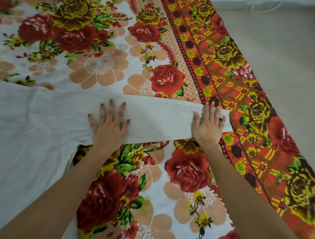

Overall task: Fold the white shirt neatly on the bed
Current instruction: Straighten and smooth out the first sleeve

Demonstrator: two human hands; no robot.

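We find the bed carrying the white shirt at nine o'clock, its sleeve stretched toward three o'clock. Both hands press flat, fingers straight, gripping nothing: left hand mid-sleeve, right hand at the cuff. We judge this the smoothing step; next, the sleeve needs folding across the body.

You have a floral bedsheet spread flat across the scene: white ground, large red and yellow roses, peach blossoms, green leaves. Its orange-red border band, latticed and set with small yellow roses, runs diagonally from far centre to near right. Right of the band lies plain grey-beige floor. At the far right, a thin white cord loops beside a pale strip of undetermined nature.
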